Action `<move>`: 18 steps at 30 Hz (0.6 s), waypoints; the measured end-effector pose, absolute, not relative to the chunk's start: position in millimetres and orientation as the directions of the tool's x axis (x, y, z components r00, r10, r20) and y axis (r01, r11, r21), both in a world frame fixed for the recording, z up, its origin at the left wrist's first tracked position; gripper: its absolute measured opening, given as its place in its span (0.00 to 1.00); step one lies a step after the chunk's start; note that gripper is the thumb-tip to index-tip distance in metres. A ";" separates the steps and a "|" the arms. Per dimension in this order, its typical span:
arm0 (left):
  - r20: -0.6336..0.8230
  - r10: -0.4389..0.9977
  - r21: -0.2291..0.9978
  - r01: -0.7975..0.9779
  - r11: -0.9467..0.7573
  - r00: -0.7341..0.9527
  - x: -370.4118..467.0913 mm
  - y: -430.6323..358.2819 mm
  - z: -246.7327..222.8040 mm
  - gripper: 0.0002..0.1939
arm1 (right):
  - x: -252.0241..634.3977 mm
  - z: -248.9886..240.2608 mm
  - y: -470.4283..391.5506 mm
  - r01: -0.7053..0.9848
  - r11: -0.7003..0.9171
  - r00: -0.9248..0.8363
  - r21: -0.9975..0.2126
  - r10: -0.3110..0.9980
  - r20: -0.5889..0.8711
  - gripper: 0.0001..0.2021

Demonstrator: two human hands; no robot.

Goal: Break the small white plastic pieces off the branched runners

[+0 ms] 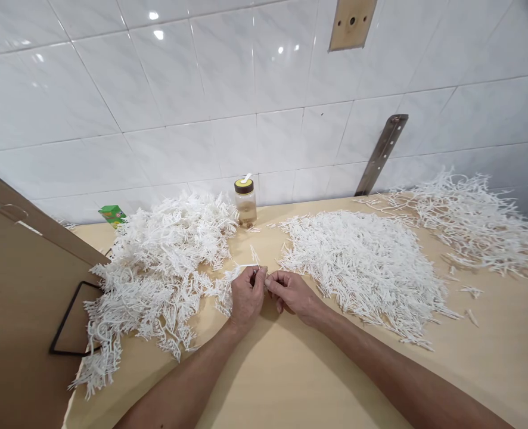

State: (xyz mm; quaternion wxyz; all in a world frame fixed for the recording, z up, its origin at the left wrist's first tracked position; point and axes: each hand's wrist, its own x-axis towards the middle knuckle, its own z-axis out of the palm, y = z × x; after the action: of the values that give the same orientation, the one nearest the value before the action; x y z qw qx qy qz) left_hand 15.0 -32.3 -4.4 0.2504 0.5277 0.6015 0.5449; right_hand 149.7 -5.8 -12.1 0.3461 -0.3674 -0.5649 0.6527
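Note:
Over the middle of the table my left hand (247, 301) is closed in a pinch on a thin white branched strip (254, 256). The strip's forked end sticks up past the thumb and fingertips. Close beside it, my right hand (294, 295) has thumb and forefinger pressed together, almost touching the left fingertips. What it pinches, if anything, is too small to make out. To the left lies a tall, tangled heap of white branched strips (165, 250), with a small loose clump (223, 292) near my left hand. A flatter pile of short white pieces (362, 262) spreads to the right.
Against the tiled wall (219, 89) stands a clear jar (247, 211) with a dark-rimmed yellow lid. A green box (112, 214) is behind the left heap. Brown board (27, 286) borders the left side. More white strands (478, 220) lie far right, near a metal bracket (382, 155).

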 end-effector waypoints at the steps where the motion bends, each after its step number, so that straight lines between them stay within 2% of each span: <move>1: 0.270 0.909 0.921 0.359 -0.148 -0.319 14.7 -32.2 -4.0 0.17 | 149.6 -12.0 -6.0 -0.036 -0.116 -0.501 -0.993 0.862 -0.083 0.19; 4: 0.249 0.910 0.930 0.344 -0.129 -0.330 13.2 -31.3 -4.5 0.16 | 150.3 -11.8 -6.2 0.016 -0.069 -0.522 -0.998 0.850 -0.067 0.17; 6: 0.231 0.914 0.933 0.343 -0.111 -0.333 12.3 -30.1 -5.9 0.16 | 151.2 -12.5 -6.2 0.078 0.047 -0.501 -0.996 0.865 0.002 0.13; 9: 0.209 0.921 0.930 0.358 -0.083 -0.328 10.0 -27.2 -8.4 0.18 | 151.5 -13.5 -7.7 0.188 0.385 -0.432 -0.904 0.858 0.276 0.05; 12: 0.205 0.917 0.932 0.354 -0.076 -0.341 4.8 -22.3 -8.7 0.18 | 149.6 -10.7 -13.6 0.236 0.648 -0.457 -0.724 0.732 0.505 0.04; 15: 0.167 0.909 0.963 0.262 -0.067 -0.382 -1.6 -17.0 -7.0 0.18 | 147.1 -6.9 -20.2 0.179 0.704 -0.542 -0.687 0.653 0.529 0.05; 18: 0.092 0.924 0.994 0.086 -0.064 -0.372 -4.0 -14.0 -5.7 0.18 | 147.1 -8.9 -19.0 0.213 0.620 -0.465 -0.756 0.744 0.479 0.03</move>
State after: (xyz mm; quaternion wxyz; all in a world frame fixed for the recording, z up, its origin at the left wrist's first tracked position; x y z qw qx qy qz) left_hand -4.0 -14.0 -5.7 0.3565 0.4325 0.5838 0.5874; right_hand 147.1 -19.0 -8.9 0.4206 -0.3007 -0.7956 0.3159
